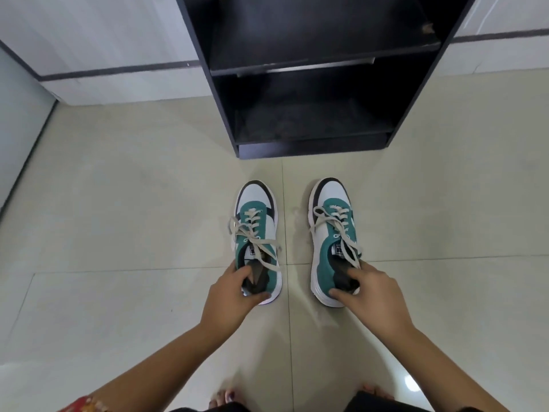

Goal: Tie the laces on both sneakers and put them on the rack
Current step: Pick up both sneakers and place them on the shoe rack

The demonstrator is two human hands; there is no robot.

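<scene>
Two green, white and black sneakers stand side by side on the tiled floor, toes toward the rack. My left hand (234,295) grips the heel of the left sneaker (257,230), fingers inside its opening. My right hand (368,295) grips the heel of the right sneaker (334,233) the same way. Cream laces lie tied in bows across both tongues. The black shoe rack (312,144) stands just beyond the toes, its lower shelves open and bare.
Beige floor tiles spread to both sides of the sneakers. A white wall with a dark baseboard stripe (118,71) runs behind the rack. My bare toes (225,396) show at the bottom edge.
</scene>
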